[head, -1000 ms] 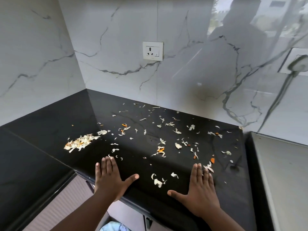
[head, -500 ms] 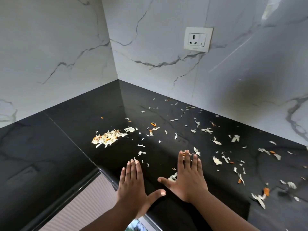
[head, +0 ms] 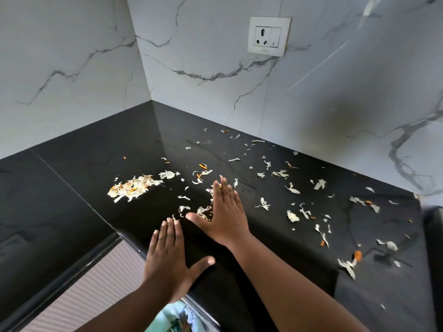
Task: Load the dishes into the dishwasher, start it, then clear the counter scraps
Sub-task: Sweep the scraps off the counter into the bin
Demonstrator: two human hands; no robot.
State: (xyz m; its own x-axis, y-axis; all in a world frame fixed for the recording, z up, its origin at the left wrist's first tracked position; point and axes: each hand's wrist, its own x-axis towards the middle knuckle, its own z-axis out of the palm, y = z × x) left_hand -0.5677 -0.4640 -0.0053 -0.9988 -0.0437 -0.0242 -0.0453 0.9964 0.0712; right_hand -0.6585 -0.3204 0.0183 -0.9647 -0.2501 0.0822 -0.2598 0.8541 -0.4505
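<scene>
Both hands lie flat on the black desk (head: 79, 168), fingers straight and together, holding nothing. The right hand (head: 225, 212) seems to touch some scraps (head: 291, 215); a pile (head: 131, 188) sits left, beyond the left hand (head: 167, 257).

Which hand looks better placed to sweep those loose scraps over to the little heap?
Probably the right hand. It lies flat on the black counter among the loose scraps, some already bunched against its thumb side, facing the heap. The left hand sits back at the counter's edge.
</scene>
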